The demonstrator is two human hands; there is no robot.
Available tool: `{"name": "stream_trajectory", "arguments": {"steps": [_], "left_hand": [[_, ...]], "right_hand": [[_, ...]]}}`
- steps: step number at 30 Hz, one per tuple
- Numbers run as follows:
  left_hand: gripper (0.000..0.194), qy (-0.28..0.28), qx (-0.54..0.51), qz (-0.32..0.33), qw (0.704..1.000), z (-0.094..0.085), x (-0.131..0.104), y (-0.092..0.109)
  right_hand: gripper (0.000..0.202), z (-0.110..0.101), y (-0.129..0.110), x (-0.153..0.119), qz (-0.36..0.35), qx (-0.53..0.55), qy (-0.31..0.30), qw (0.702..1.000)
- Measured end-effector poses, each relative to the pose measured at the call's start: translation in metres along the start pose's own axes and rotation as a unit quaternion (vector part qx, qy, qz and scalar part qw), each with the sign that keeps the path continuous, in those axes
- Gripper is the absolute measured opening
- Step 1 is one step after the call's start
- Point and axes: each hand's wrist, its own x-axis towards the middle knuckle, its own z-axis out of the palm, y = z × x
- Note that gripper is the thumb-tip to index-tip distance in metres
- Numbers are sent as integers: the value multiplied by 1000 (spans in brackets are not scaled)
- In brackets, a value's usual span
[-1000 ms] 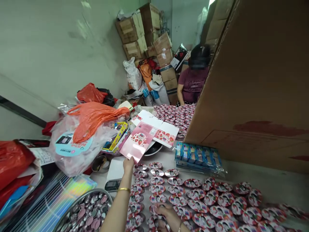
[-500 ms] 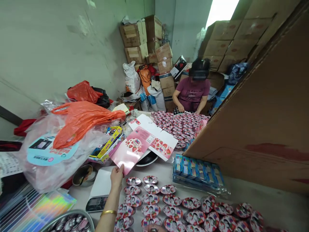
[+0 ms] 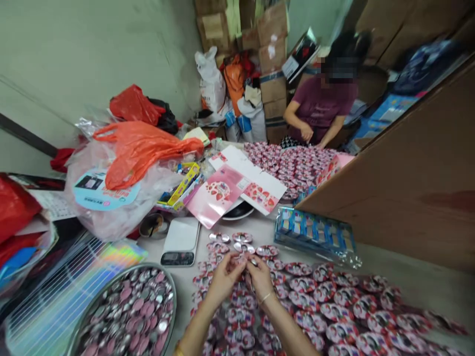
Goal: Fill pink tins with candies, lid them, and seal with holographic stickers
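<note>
A small shiny piece (image 3: 243, 258) was held between both hands above the middle of the table (image 3: 386, 263); its exact shape was blurred. Thumb and fingertips of the left hand (image 3: 227, 274) were closed on it, and it was pinched by the fingers of the right hand (image 3: 260, 278). Flat-faced oval pieces (image 3: 342, 333), glossy, with pink and red print, were spread in loose rows below and around the hands, toward the near edge. A round metal basin (image 3: 171, 316) was placed by the near left corner, filled with small pink and silvery discs (image 3: 146, 309), smooth and rounded. Ribbed, rainbow-sheened sheets (image 3: 70, 296) were laid left of it. A flat white scale (image 3: 181, 237) with a dark display strip was set beyond the basin. A creased, glossy pink-and-white carton sheet (image 3: 218, 190) was rested partly over a dark dish (image 3: 239, 211). Crinkled orange plastic (image 3: 139, 148) was heaped on a clear bag (image 3: 92, 217) along the left edge. Blue packs (image 3: 315, 230) in clear film were set beside the brown cardboard (image 3: 408, 198) at right. More printed ovals (image 3: 293, 165) were massed toward the far edge, where a person in a maroon shirt (image 3: 321, 106) was seen.
</note>
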Motion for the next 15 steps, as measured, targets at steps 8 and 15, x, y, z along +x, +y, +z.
{"name": "stream_trajectory", "arguments": {"steps": [8, 15], "left_hand": [[22, 53, 44, 1, 998, -18, 8, -9], [13, 211, 124, -27, 969, -55, 75, -9]], "right_hand": [[40, 7, 12, -17, 27, 25, -42, 998], [47, 4, -4, -22, 101, 100, -126, 982]]}}
